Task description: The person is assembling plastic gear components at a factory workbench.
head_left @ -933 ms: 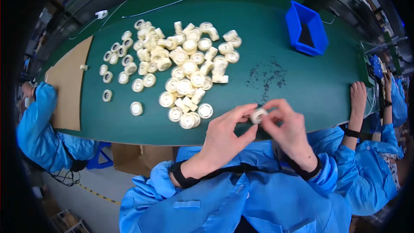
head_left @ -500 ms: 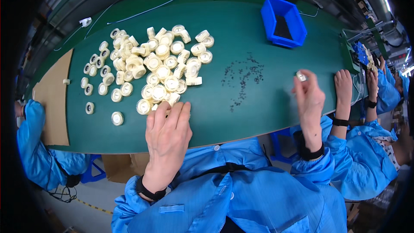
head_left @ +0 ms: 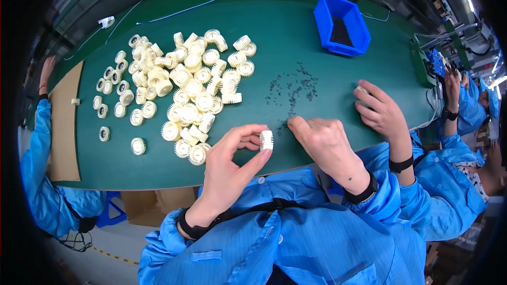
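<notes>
Between the thumb and fingers of my left hand (head_left: 229,163) a cream toothed gear wheel (head_left: 266,141) is held on edge, above the front part of the table. My right hand (head_left: 330,145) is closed in a pinch, its fingertips at the lower end of a scatter of tiny black parts (head_left: 293,95). Whether it grips one of them is hidden. To the left of my left hand lies a large heap of similar gear wheels (head_left: 193,87), some stacked. Several with dark centres (head_left: 104,134) lie apart along the heap's left side.
A co-worker's hand (head_left: 385,113) on the right holds a small whitish piece (head_left: 361,89). A blue bin (head_left: 343,47) with black contents stands at the back right of the green table (head_left: 253,26). Cardboard (head_left: 66,126) covers the left end, beside another person's arm (head_left: 39,126).
My right hand has moved left from the table's right side, away from the gear there, to the black parts. My left hand has lifted a gear wheel from the heap's near edge. The co-worker's hand reached in.
</notes>
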Motion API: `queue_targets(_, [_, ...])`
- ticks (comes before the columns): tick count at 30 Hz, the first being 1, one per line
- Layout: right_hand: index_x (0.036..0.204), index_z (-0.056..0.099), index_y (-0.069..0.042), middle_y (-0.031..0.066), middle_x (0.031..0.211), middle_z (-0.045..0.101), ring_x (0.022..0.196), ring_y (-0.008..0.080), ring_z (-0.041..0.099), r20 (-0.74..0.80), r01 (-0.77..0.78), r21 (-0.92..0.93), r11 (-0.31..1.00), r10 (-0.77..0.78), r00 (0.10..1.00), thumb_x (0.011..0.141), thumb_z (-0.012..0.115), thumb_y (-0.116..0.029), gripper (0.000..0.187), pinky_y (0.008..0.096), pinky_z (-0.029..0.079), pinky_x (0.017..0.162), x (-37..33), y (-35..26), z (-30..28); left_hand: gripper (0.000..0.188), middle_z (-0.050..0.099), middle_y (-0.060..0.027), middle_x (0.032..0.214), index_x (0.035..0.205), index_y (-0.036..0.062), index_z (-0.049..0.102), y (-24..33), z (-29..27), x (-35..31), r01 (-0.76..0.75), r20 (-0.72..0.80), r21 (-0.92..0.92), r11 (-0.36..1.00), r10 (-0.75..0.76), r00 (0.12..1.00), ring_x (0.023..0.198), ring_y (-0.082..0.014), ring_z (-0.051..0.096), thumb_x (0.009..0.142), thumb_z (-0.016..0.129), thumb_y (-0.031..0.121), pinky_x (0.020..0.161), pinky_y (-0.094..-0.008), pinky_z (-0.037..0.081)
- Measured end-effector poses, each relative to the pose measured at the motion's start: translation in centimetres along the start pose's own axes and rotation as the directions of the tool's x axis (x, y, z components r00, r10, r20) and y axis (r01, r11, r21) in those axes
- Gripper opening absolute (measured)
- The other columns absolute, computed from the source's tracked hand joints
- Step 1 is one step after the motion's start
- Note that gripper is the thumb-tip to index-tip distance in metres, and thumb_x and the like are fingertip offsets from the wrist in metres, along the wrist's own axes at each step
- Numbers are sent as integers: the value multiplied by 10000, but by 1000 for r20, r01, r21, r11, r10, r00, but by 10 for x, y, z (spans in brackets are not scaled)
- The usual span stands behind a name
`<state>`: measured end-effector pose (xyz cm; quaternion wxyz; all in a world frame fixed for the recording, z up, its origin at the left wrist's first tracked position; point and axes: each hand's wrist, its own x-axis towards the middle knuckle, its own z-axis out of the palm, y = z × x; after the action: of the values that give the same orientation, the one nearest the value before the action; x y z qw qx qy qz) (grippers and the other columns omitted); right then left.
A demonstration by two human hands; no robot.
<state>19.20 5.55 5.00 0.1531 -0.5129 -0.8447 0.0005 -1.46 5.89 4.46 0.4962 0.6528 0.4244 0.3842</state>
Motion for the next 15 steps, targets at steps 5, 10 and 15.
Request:
queue_targets(5, [783, 510, -36, 61, 544, 534, 507, 199, 596, 26, 25, -77, 997, -23, 999, 731, 589, -11, 98, 323, 459, 448, 3, 3, 7, 349, 612, -101, 1075, 1199, -42, 498, -11, 8, 2, 180, 102, -461, 869, -150, 983, 967, -128, 597, 873, 611, 9, 851, -253, 487])
queue_targets(10, [841, 543, -36, 78, 536, 557, 494, 205, 610, -102, -142, 190, 972, 163, 981, 776, 630, -26, 108, 322, 465, 451, -1, 5, 12, 372, 598, -114, 1122, 1233, -41, 470, -7, 8, 3, 232, 118, -541, 808, -200, 973, 1024, -143, 585, 886, 589, 19, 894, -261, 470])
queue_targets(15, [868, 582, -42, 102, 565, 584, 507, 261, 609, -31, -282, 354, 891, 313, 949, 792, 658, -55, 108, 359, 475, 469, -7, 6, 15, 379, 592, -114, 1158, 1245, -33, 467, -8, 9, 4, 276, 167, -548, 790, -219, 961, 1048, -146, 578, 890, 581, 32, 914, -264, 460])
